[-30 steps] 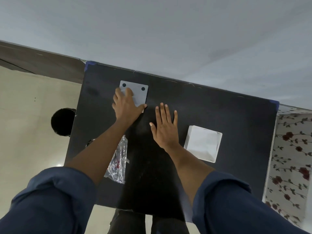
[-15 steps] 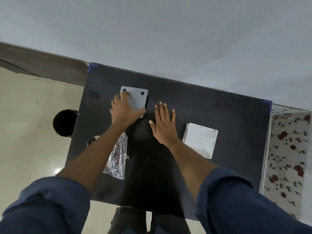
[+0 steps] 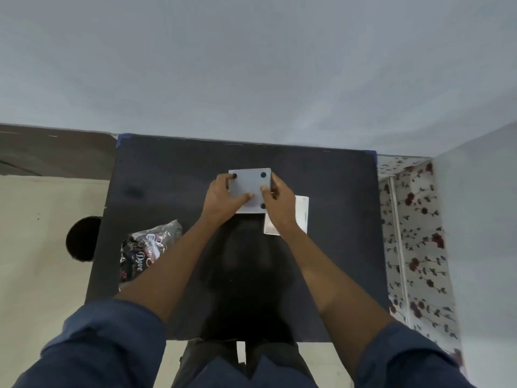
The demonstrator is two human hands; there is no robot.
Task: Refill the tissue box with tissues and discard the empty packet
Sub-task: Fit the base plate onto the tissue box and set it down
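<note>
Where legible, "Dove" on packet point(image 3: 145, 252)

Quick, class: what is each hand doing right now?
Left hand: closed on the left edge of the grey square panel.
Right hand: closed on the same panel's right edge.

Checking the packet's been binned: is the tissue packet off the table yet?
No, the tissue packet lies on the black table, by the left forearm.
</note>
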